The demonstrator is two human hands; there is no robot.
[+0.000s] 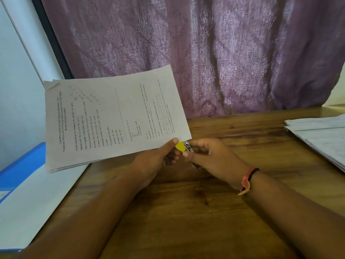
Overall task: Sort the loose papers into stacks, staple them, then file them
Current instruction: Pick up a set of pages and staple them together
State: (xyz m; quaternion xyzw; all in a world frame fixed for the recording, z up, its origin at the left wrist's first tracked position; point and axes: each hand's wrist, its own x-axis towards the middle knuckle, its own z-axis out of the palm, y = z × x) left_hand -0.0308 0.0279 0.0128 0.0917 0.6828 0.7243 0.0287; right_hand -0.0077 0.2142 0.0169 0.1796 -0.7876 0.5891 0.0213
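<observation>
Stapler [180, 146] mostly behind right hand [211, 157], papers [112, 118]

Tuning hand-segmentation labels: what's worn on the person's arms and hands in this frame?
No sleeves are in view and there are no gloves on either side. The right hand has thread bands tied at its wrist: one orange-red and one black, with a frayed pale end hanging down. The left hand and its wrist show nothing worn. There are no rings on the fingers that show.
</observation>
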